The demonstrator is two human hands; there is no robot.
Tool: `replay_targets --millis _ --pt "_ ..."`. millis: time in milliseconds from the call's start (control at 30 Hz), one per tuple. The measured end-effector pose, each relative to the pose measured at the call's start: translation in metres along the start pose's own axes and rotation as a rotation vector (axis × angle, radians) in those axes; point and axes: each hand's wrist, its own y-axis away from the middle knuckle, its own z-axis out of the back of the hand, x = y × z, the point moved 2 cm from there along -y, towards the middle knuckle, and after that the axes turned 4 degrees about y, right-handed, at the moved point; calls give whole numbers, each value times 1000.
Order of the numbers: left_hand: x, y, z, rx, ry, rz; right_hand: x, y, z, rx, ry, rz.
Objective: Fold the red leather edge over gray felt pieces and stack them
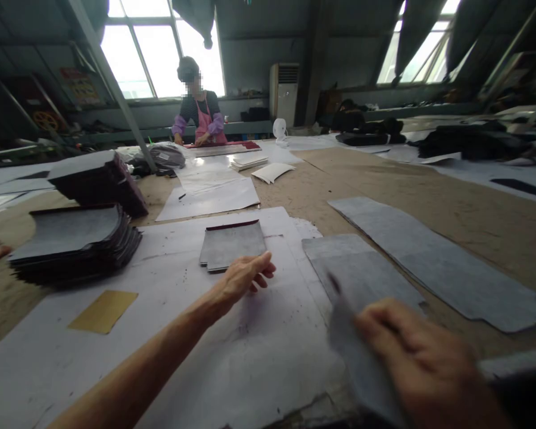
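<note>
My left hand (249,274) hovers over the white paper in the middle of the table, its fingers loosely bent and apart, with nothing seen in them. Just beyond it lies a small stack of grey sheet pieces (232,241) with a dark red far edge. At the lower right, my right hand (422,357), blurred by motion, grips a grey sheet piece (361,357) that hangs tilted near the table's front edge. Behind that hand are a grey panel stack (361,265) and a longer grey panel stack (433,256).
A tall pile of grey, dark-edged pieces (71,238) stands at left, a dark block of stacked pieces (100,179) behind it. A tan card (103,311) lies on the white paper (170,357). Across the table, a person (201,113) works near a small white fan (280,131).
</note>
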Motion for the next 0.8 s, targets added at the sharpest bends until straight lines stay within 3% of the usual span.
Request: replay_targets --millis 100,200,300,467,600,700,800 --pt "3 22 28 8 -103 61 65 12 -66 -115 -34 383" --pt "-2 40 34 21 -276 83 109 27 -112 -374 2 463" --pt "-10 50 24 30 -424 50 131 32 -132 -470 27 476" --pt "-13 46 3 41 -529 -8 137 32 -142 -430 36 489" --pt "-15 40 -9 90 -539 -66 123 35 -140 -273 0 686" --pt "-12 42 -12 97 -527 -65 101 32 -117 -265 -17 788" --pt "-5 46 -9 59 -507 -32 72 20 -84 -237 29 680"
